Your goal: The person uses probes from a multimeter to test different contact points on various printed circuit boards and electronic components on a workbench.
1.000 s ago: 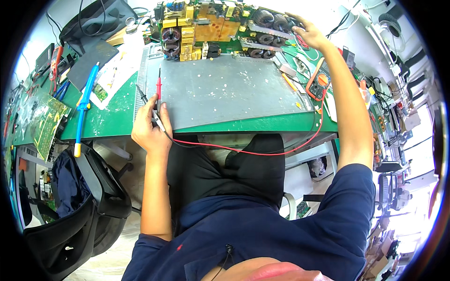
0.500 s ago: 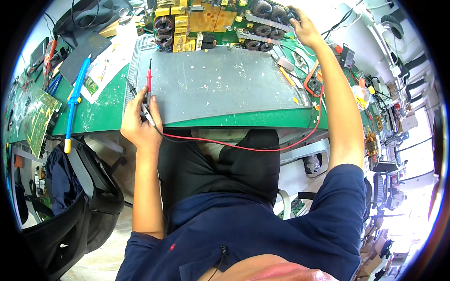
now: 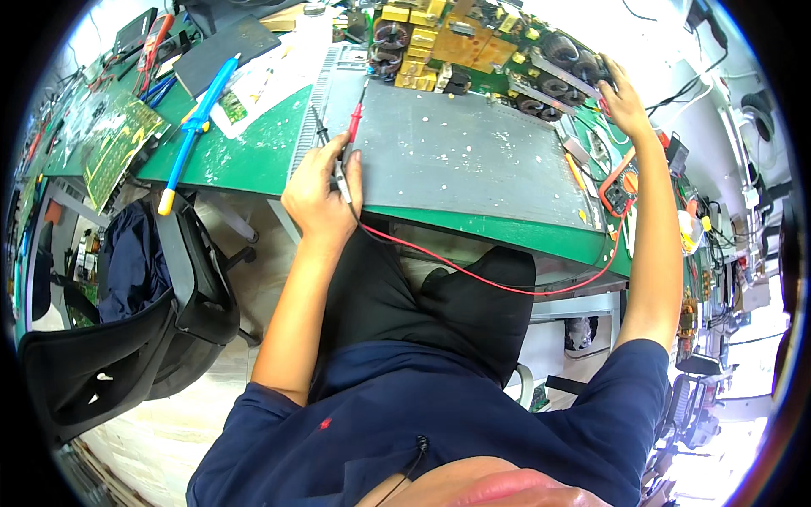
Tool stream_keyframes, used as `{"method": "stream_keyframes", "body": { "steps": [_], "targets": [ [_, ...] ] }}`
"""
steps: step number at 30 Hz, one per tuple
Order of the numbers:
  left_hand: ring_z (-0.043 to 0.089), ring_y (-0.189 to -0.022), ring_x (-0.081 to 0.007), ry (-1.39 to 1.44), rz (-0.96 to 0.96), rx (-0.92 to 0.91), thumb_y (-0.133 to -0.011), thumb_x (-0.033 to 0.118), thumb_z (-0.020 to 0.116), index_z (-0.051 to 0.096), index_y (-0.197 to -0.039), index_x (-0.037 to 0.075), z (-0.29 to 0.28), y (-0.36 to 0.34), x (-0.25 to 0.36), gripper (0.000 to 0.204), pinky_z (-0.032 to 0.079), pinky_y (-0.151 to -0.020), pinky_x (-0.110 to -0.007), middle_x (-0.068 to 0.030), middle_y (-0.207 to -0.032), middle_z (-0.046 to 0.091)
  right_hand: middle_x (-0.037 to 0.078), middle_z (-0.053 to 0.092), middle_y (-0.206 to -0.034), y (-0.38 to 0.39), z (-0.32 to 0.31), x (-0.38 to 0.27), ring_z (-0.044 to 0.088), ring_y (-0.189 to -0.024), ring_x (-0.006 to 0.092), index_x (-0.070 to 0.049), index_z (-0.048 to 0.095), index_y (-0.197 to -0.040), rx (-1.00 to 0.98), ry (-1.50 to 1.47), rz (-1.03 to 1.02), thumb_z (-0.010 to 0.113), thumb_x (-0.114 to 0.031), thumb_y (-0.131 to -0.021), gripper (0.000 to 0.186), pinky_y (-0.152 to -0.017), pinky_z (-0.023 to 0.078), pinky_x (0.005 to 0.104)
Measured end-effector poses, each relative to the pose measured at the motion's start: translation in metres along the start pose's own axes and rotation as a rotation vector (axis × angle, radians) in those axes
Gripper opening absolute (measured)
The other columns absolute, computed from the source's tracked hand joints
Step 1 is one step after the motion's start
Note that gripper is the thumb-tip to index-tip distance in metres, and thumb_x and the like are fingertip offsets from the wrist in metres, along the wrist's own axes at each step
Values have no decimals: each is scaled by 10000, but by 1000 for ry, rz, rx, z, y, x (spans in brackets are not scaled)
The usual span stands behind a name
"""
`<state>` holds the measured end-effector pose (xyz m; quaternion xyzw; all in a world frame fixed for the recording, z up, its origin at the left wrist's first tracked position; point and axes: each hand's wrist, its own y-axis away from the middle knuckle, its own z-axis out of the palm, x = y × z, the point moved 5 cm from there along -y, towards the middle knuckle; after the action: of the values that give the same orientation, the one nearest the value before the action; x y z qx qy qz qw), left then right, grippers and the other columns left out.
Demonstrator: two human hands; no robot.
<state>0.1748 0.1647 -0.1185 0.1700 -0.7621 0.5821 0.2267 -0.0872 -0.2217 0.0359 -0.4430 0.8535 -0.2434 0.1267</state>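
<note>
My left hand [image 3: 323, 190] holds a red test probe [image 3: 356, 122] and a black test probe [image 3: 323, 135] together, tips pointing up, over the left part of a grey mat [image 3: 456, 160]. My right hand [image 3: 623, 106] has its fingers curled at the right end of a large circuit board [image 3: 465, 44], which carries yellow components and dark toroidal coils [image 3: 561, 52] along the mat's back edge. A red and a black lead loop from the probes over my lap toward an orange multimeter [image 3: 622, 186] on the right of the bench.
The green bench [image 3: 269, 160] holds a blue-and-yellow tool [image 3: 197, 127], paper [image 3: 274, 68], a dark sheet [image 3: 221, 46] and another circuit board [image 3: 118, 148] to the left. An empty-handed black chair [image 3: 127, 372] with navy cloth stands left. Cables [image 3: 688, 101] clutter the right side.
The view has rotated, so bench and board sit further right, tilted. My hands keep much the same places relative to them: left on the probes, right at the board's end.
</note>
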Motion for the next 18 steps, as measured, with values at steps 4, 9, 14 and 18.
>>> {"method": "stream_keyframes", "body": {
  "steps": [4, 9, 14, 18],
  "targets": [
    [630, -657, -204, -3, 3, 12, -759, 43, 714, 683, -993, 42, -1, -1, -1, 237, 486, -613, -272, -110, -806, 665, 182, 422, -1402, -1, 3, 2, 434, -1276, 356, -127, 411, -1403, 49, 7, -12, 505, -177, -916, 498, -1061, 347, 378],
    [559, -535, -210, 26, 44, 102, -732, 101, 732, 695, -946, 90, 2, -1, -4, 218, 419, -491, -305, -55, -673, 590, 164, 441, -1396, -1, 4, 1, 459, -1260, 347, -135, 425, -1397, 85, 31, -6, 493, -155, -919, 484, -1051, 358, 374],
    [556, -530, -206, 5, 29, 80, -733, 103, 734, 694, -952, 95, 3, 0, -5, 223, 411, -484, -302, -49, -674, 591, 124, 436, -1425, 0, 0, 5, 409, -1316, 287, -127, 424, -1408, 32, -12, -1, 499, -128, -918, 496, -1096, 300, 362],
    [562, -537, -211, -2, 44, 86, -739, 107, 732, 691, -963, 96, 1, 0, -6, 229, 421, -492, -304, -50, -681, 595, 136, 449, -1409, 2, 2, 1, 419, -1306, 293, -118, 432, -1400, 76, -10, -19, 494, -123, -922, 483, -1087, 310, 363]
  ]
}}
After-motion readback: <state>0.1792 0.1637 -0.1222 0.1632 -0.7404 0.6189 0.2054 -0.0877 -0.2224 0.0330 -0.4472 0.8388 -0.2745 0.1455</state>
